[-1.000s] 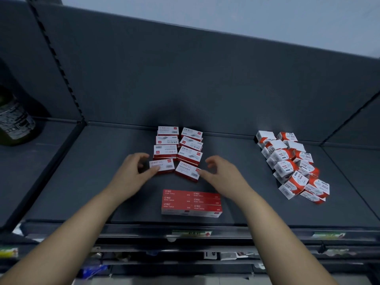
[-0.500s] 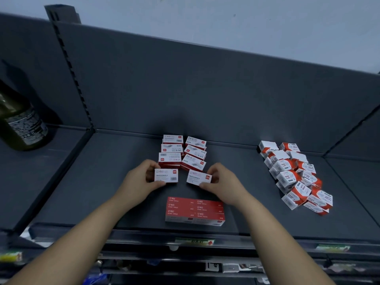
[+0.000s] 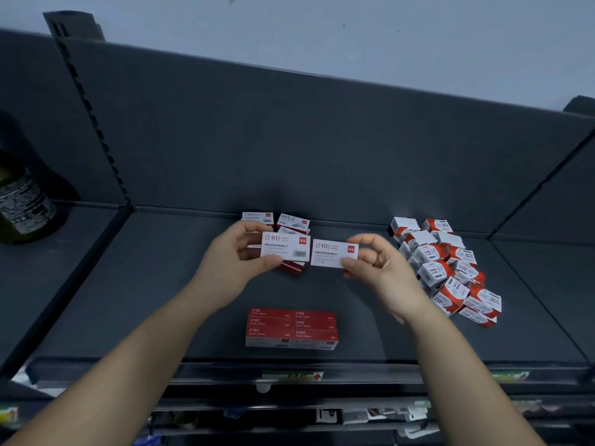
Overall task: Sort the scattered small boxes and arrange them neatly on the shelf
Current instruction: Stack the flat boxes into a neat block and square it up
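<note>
My left hand [image 3: 230,263] pinches a white-and-red staple box [image 3: 285,247] between thumb and fingers, lifted above the dark shelf [image 3: 128,300]. My right hand [image 3: 375,263] pinches a second staple box [image 3: 333,252] right beside the first, their short ends nearly touching. Behind them, partly hidden by the held boxes, lie several more staple boxes [image 3: 291,220] in two rows. A neat red stack of staple boxes [image 3: 291,328] sits near the shelf's front edge. To the right lies a pile of red-and-white paper clip boxes [image 3: 447,268].
A dark bottle [image 3: 22,201] stands on the neighbouring shelf section at the far left. The shelf's back panel [image 3: 322,149] rises behind the boxes. A price-tag rail [image 3: 289,376] runs along the front edge, with lower shelves below it.
Both hands have each picked a staple box from the front of the two rows and raised them off the shelf, side by side. The camera has tilted up slightly.
</note>
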